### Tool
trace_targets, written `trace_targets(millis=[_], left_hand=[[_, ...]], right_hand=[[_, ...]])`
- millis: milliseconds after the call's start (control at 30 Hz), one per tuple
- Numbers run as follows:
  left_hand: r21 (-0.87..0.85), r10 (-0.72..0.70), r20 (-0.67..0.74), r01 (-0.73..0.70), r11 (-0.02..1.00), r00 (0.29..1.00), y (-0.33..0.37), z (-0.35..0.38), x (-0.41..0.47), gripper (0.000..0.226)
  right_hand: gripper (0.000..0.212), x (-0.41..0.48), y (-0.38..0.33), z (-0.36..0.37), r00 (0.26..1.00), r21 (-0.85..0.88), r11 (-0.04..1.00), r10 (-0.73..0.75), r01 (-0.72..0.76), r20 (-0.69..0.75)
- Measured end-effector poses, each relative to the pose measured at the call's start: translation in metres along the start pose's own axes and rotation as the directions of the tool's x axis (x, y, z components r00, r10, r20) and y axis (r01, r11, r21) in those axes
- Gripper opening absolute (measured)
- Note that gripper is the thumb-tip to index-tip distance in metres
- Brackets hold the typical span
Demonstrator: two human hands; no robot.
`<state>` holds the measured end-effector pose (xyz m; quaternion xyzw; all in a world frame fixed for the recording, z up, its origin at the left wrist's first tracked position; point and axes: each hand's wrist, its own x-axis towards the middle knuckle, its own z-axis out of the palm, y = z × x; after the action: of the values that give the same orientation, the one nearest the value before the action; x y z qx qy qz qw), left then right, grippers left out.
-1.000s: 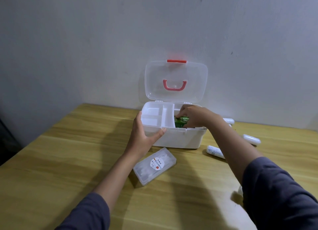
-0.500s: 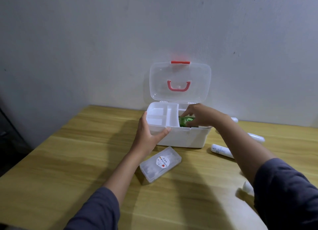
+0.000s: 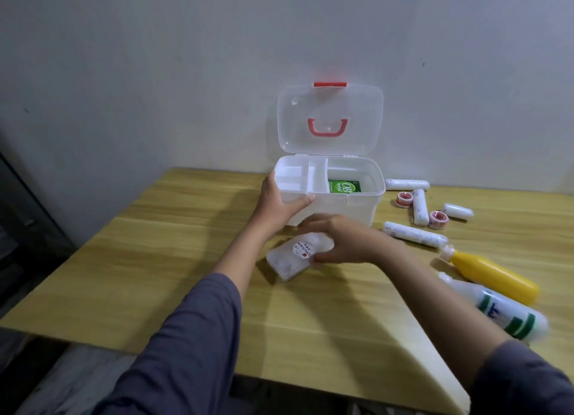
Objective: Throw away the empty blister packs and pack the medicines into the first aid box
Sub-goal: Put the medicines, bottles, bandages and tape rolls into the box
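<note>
The white first aid box (image 3: 357,208) stands open at the table's far edge, its clear lid (image 3: 329,119) with a red handle leaning on the wall. A green medicine carton (image 3: 344,186) lies inside the box's right part. My left hand (image 3: 276,201) grips the box's front left corner. My right hand (image 3: 341,239) is over the right end of a small clear plastic case (image 3: 290,257) with a round label, fingers curled around it as it lies on the table in front of the box.
To the right of the box lie several white bandage rolls (image 3: 414,234), two tape rolls (image 3: 438,219), a yellow bottle (image 3: 494,276) and a white bottle with green print (image 3: 503,310). The wooden table (image 3: 155,259) ends at left and front edges.
My right hand has left the green carton inside the box and come down onto the clear case. The view has shifted, showing more items at the right. The left hand stays on the box.
</note>
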<state>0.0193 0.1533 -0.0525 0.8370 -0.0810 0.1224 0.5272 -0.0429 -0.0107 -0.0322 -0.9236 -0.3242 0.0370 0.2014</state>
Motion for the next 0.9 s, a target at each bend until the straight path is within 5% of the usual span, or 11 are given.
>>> trace_targets(millis=[300,467,633,767,900], left_hand=[[-0.006,-0.012,0.021,0.012,1.000,1.000,0.000,-0.005,0.002,0.092],[-0.028,-0.014,0.022,0.015,1.000,1.000,0.000,-0.003,0.001,0.090],[-0.042,-0.017,0.021,0.018,0.999,1.000,-0.003,-0.002,0.000,0.092],[-0.055,-0.005,-0.008,0.004,0.998,1.000,-0.002,-0.001,-0.003,0.089],[-0.072,-0.020,-0.024,0.018,0.997,1.000,-0.004,0.002,-0.003,0.093]], right_hand=[[0.065,-0.018,0.018,0.011,0.987,0.111,0.981,0.162,-0.161,-0.003],[0.057,-0.052,0.031,-0.020,0.962,0.186,0.970,0.194,-0.159,-0.190],[0.055,-0.076,0.034,-0.063,0.869,0.347,0.929,0.275,-0.129,-0.412],[0.053,-0.059,0.049,-0.081,0.711,0.340,0.928,0.343,-0.154,-0.614],[0.056,-0.023,0.068,-0.087,0.718,0.331,0.900,0.427,-0.283,-0.549]])
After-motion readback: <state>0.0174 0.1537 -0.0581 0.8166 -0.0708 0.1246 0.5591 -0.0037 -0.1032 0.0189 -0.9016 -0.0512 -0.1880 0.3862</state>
